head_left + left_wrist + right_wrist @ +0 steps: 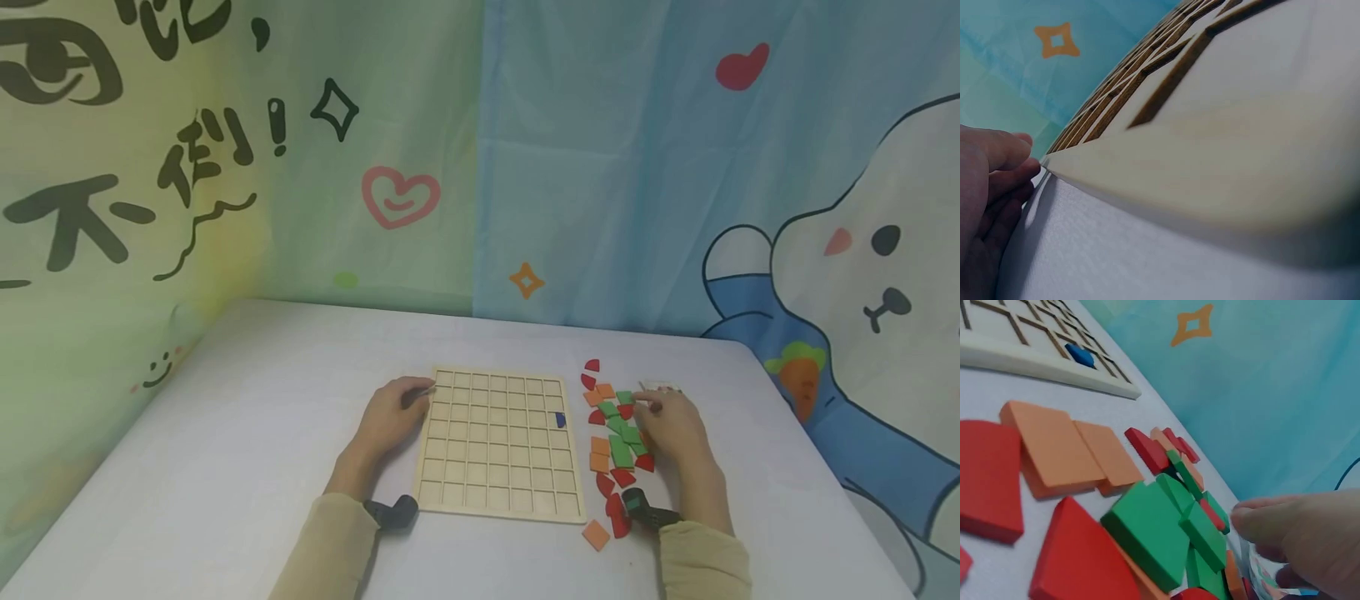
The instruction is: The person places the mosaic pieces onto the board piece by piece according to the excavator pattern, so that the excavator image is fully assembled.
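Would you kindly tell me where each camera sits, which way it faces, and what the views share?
Head: above, looking forward and down at the grid board, tile pile, left hand and right hand, both sleeves.
Left wrist: low on the table, facing along the board's edge; the fingers touch its corner.
Right wrist: low beside the tiles, facing the curtain; the fingers show.
Shared: head and right wrist both show the blue piece.

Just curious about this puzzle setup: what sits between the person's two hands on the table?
In the head view, the wooden grid board lies between the left hand and right hand, with a blue piece in one cell, then the coloured tiles beside the right hand.
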`<state>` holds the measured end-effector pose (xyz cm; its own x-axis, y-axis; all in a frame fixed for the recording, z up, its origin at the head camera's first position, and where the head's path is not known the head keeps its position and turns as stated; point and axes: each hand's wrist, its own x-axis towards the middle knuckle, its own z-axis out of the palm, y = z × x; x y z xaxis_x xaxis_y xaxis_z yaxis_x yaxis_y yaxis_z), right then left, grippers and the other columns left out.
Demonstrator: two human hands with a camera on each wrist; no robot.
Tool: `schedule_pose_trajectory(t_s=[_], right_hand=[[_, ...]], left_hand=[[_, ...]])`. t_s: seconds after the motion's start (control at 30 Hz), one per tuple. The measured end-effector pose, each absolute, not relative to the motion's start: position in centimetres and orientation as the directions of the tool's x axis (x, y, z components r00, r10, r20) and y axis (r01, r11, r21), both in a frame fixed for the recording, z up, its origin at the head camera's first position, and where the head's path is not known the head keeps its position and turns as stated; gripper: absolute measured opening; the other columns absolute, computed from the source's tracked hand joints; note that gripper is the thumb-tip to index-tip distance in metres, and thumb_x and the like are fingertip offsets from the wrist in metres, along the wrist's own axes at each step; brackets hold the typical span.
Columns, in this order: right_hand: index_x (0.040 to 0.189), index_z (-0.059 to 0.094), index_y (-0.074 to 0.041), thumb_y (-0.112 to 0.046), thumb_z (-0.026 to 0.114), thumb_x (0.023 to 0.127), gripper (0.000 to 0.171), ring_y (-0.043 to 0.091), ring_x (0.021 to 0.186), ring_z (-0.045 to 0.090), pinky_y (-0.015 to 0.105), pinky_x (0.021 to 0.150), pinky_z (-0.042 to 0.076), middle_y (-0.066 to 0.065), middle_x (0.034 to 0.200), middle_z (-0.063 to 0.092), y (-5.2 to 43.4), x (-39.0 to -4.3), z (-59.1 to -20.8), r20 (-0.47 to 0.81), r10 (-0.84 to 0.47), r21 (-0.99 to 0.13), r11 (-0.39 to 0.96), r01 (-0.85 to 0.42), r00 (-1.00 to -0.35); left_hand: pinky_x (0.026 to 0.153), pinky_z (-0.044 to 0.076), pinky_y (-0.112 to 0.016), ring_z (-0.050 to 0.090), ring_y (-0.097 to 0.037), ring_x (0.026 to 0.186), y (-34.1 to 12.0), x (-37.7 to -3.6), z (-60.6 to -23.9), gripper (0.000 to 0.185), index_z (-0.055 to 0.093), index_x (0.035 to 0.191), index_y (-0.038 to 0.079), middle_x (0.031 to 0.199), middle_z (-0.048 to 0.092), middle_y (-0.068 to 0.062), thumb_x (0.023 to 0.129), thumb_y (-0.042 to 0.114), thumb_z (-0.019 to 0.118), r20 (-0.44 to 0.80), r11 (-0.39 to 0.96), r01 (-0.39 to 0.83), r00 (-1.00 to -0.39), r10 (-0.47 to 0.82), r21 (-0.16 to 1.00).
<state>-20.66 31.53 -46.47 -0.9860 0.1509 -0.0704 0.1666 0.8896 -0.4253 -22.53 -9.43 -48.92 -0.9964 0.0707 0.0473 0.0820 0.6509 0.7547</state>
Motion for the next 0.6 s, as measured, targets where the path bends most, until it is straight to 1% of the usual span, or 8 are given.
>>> schedule_pose_trajectory(t_s=[0.07,0.13,0.23,0.33,0.4,0.47,0.53,0.6], right_hand=[[0.129,0.057,-0.005,-0.024,0.055,0.094,0.040,0.048,0.130,0.035,0.066,0.106,0.029,0.029,0.134,0.049,31.3,-20.7,-46.4,-0.053,0.138,-0.424,0.894,0.147,-0.989],[0.133,0.053,-0.006,-0.026,0.056,0.094,0.044,0.048,0.128,0.035,0.069,0.105,0.026,0.030,0.133,0.046,30.7,-20.7,-46.4,-0.031,0.113,-0.411,0.904,0.116,-0.993],[0.138,0.047,-0.008,-0.027,0.055,0.094,0.049,0.047,0.123,0.035,0.070,0.103,0.024,0.032,0.131,0.042,29.7,-20.9,-46.6,0.011,0.072,-0.363,0.930,0.063,-0.997],[0.140,0.046,-0.010,-0.027,0.052,0.096,0.048,0.045,0.117,0.036,0.066,0.099,0.030,0.031,0.125,0.041,29.0,-21.0,-46.9,0.014,0.045,-0.319,0.947,0.038,-0.999],[0.139,0.047,-0.012,-0.029,0.052,0.096,0.047,0.043,0.114,0.036,0.062,0.095,0.036,0.030,0.123,0.041,28.9,-21.0,-46.9,-0.014,0.046,-0.307,0.950,0.048,-0.999],[0.136,0.051,-0.013,-0.031,0.053,0.095,0.045,0.043,0.112,0.038,0.062,0.093,0.038,0.029,0.121,0.044,28.9,-21.0,-46.9,-0.034,0.046,-0.281,0.958,0.053,-0.998],[0.131,0.058,-0.013,-0.031,0.055,0.094,0.041,0.044,0.113,0.040,0.063,0.094,0.036,0.030,0.121,0.046,29.0,-20.9,-46.8,-0.025,0.057,-0.272,0.960,0.061,-0.998],[0.124,0.063,-0.011,-0.028,0.058,0.093,0.036,0.045,0.114,0.041,0.065,0.095,0.034,0.030,0.119,0.049,29.1,-20.9,-46.8,0.024,0.062,-0.281,0.958,0.053,-0.998]], left_hand=[[0.115,0.031,-0.048,0.044,-0.026,0.135,-9.4,-22.5,-48.9,0.033,0.061,0.123,0.018,0.135,0.057,-0.005,0.092,0.028,0.056,0.049,0.650,0.083,-0.996,0.070,0.756],[0.115,0.031,-0.048,0.044,-0.026,0.134,-9.5,-22.6,-48.8,0.033,0.061,0.123,0.018,0.135,0.057,-0.005,0.093,0.029,0.056,0.049,0.651,0.082,-0.996,0.069,0.755],[0.115,0.031,-0.047,0.044,-0.026,0.134,-9.5,-22.5,-48.8,0.033,0.061,0.123,0.018,0.135,0.057,-0.005,0.093,0.029,0.056,0.050,0.651,0.082,-0.996,0.068,0.754],[0.115,0.031,-0.047,0.044,-0.026,0.135,-9.6,-22.5,-48.8,0.033,0.061,0.123,0.018,0.135,0.057,-0.005,0.093,0.028,0.056,0.046,0.649,0.078,-0.997,0.066,0.757],[0.115,0.031,-0.047,0.043,-0.026,0.135,-9.6,-22.5,-48.8,0.033,0.061,0.124,0.018,0.135,0.057,-0.005,0.093,0.027,0.056,0.045,0.649,0.078,-0.997,0.067,0.757],[0.115,0.031,-0.047,0.044,-0.026,0.135,-9.6,-22.5,-48.8,0.033,0.061,0.124,0.018,0.135,0.057,-0.005,0.093,0.027,0.055,0.045,0.649,0.079,-0.997,0.069,0.757],[0.115,0.031,-0.048,0.044,-0.026,0.135,-9.5,-22.5,-48.8,0.033,0.061,0.124,0.018,0.135,0.057,-0.005,0.093,0.027,0.055,0.043,0.650,0.078,-0.997,0.069,0.756],[0.115,0.031,-0.048,0.044,-0.026,0.135,-9.5,-22.5,-48.8,0.033,0.061,0.124,0.018,0.135,0.057,-0.005,0.093,0.027,0.055,0.040,0.652,0.075,-0.997,0.068,0.755]])
